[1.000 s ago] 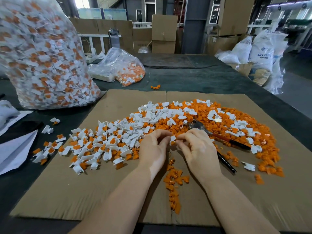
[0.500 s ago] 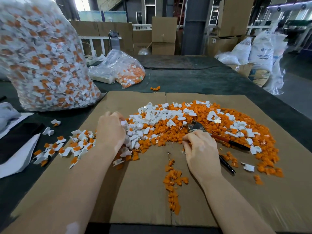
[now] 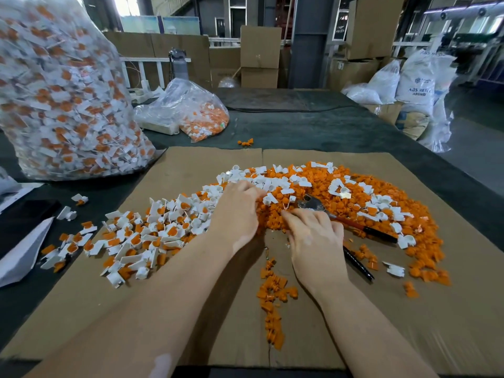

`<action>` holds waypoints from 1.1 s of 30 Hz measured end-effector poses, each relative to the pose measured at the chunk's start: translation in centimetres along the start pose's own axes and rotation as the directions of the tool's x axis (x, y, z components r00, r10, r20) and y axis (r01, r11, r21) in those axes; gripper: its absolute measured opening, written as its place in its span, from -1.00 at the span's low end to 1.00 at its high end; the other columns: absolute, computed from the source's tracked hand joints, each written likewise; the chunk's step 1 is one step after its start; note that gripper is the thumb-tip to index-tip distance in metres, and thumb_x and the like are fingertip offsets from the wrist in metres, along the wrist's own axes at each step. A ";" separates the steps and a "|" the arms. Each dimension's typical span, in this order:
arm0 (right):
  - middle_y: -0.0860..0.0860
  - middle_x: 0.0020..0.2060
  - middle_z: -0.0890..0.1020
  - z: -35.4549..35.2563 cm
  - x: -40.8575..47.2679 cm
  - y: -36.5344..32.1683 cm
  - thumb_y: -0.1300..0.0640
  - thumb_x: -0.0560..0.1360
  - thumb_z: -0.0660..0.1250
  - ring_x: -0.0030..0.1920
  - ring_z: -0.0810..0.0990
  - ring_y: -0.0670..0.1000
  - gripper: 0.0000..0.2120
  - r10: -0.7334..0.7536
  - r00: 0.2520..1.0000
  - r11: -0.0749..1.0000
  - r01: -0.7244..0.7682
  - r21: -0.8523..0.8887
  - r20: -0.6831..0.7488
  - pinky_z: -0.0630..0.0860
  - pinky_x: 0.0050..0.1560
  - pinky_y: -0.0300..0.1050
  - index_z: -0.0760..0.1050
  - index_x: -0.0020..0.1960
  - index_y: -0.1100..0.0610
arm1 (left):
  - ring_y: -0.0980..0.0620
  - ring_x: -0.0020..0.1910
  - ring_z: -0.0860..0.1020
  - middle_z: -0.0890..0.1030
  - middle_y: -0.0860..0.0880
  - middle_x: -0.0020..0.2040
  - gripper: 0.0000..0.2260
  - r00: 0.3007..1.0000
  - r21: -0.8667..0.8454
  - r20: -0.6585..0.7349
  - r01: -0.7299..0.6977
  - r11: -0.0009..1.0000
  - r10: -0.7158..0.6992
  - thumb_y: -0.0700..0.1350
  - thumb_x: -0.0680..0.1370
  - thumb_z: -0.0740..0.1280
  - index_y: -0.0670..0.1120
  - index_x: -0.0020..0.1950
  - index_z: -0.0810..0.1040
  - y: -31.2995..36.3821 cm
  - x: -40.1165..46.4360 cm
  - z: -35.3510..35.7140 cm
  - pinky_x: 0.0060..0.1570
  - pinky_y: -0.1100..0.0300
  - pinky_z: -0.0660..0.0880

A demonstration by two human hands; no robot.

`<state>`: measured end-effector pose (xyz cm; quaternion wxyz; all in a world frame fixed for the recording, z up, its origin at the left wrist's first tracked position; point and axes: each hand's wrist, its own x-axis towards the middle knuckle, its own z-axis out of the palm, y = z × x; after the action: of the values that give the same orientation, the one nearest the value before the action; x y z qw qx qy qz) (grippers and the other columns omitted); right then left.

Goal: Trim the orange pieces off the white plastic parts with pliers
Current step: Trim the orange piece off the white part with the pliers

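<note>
Since half a second ago the left hand (image 3: 237,211) has swung from the untrimmed pile at the cardboard's left back to the middle, and now sits just beside the right hand (image 3: 313,236).

Left hand: fingers curled into the white-and-orange heap near the cardboard's far edge; it probably pinches one white part, though the fingertips are buried and I cannot tell for sure. Right hand: fingers bent down over the pliers (image 3: 313,204), whose steel head pokes out beyond the fingertips; the red-and-black handles (image 3: 376,234) trail right from under the palm. Whether it grips them or only rests on them is not clear.

Untrimmed white plastic parts (image 3: 152,227), each with an orange insert, spread over the left half of the cardboard sheet (image 3: 450,309). Loose orange offcuts (image 3: 425,216) cover the right half, with a thin trail (image 3: 272,301) running toward the near edge.

Handling judgement: parts look light, rigid, smooth moulded plastic, easily scattered. Best pinched by the flat white tab, orange end left proud for the jaws.

A large clear sack of parts (image 3: 62,99) stands off the cardboard's far-left corner.
</note>
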<state>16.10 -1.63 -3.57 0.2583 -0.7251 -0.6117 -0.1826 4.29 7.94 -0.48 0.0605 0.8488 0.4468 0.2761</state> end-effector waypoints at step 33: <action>0.02 -0.21 0.62 0.3 0.2 0.2 0.24 0.37 0.48 -0.11 0.55 0.09 -0.92 0.048 0.998 0.999 -0.047 0.013 -0.045 0.16 0.01 -0.01 0.60 -0.23 0.10 | 0.15 -0.07 0.48 0.51 0.15 -0.15 -0.92 0.960 -0.101 0.280 0.012 0.995 0.017 -0.01 0.46 0.43 0.04 -0.08 0.66 1.0 1.2 -1.3 -0.04 0.25 0.38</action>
<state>16.26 -1.30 -3.74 0.2806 -0.7336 -0.5893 -0.1892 4.85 8.13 1.46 0.1661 0.8757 0.4180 0.1756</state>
